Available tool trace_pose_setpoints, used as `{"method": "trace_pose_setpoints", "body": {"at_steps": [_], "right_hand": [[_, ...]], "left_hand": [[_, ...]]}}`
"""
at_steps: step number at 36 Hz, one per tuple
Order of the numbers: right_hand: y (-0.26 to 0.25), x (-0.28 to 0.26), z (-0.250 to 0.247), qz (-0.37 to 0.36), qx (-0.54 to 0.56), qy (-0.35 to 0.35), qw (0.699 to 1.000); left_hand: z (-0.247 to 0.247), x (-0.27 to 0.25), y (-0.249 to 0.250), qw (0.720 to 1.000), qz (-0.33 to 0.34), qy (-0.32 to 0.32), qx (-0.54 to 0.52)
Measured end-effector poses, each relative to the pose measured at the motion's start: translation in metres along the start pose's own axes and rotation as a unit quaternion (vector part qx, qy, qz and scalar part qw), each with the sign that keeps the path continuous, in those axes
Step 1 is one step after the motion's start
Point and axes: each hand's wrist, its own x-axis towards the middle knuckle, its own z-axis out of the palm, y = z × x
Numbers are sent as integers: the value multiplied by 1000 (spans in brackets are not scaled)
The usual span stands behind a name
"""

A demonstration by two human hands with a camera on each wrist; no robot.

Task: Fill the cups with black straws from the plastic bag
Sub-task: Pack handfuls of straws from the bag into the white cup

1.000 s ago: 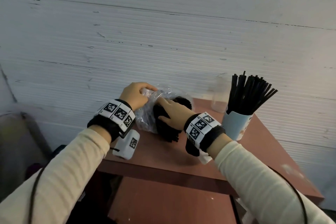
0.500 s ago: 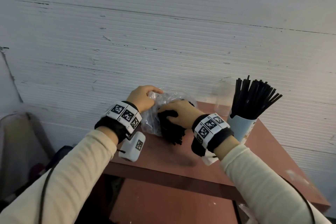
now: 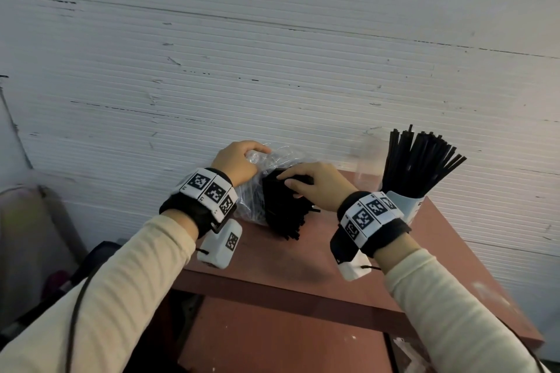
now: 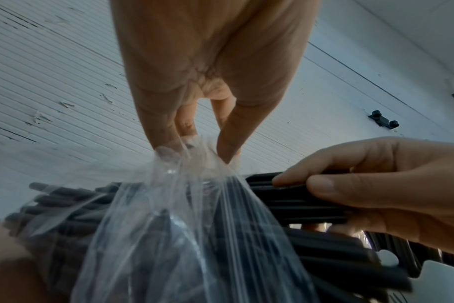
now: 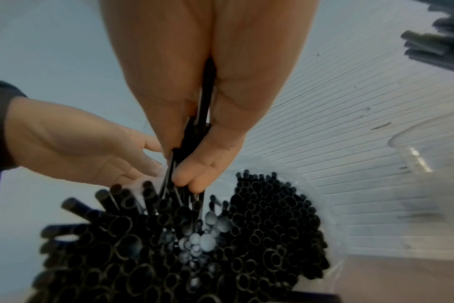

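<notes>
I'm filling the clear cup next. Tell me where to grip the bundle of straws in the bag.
Grip the black straws near their exposed open ends, coming from the right, as the right hand does. The left hand pinches the plastic bag on the other side.

two cups (image 3: 401, 206), one bag (image 3: 254, 191), two hands (image 3: 236, 165)

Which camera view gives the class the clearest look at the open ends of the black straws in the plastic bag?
The right wrist view: it looks straight at the bundle's open ends, with the right hand gripping a few. The left wrist view shows the straws side-on through the plastic bag, pinched by the left hand. The head view shows only a dark mass.
</notes>
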Motion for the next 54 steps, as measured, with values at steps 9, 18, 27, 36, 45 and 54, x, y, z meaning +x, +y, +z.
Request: {"method": "trace_pose_setpoints", "body": {"at_steps": [9, 18, 27, 36, 45, 54], "right_hand": [[-4, 4, 2, 14, 13, 5, 1000], [-2, -2, -5, 8, 59, -81, 995], [-8, 8, 1, 23, -69, -62, 995], [-10, -24, -35, 121, -40, -136, 983], [1, -16, -22, 70, 4, -57, 996], [-17, 1, 7, 9, -113, -105, 988]], "left_hand": [[-3, -5, 4, 1000, 1, -11, -7], [-1, -6, -1, 1000, -6, -30, 6], [-4, -5, -6, 999, -14, -33, 16], [-5, -5, -10, 998, -5, -58, 25], [-7, -7, -6, 998, 0, -55, 33], [-6, -7, -3, 998, -11, -48, 37]]}}
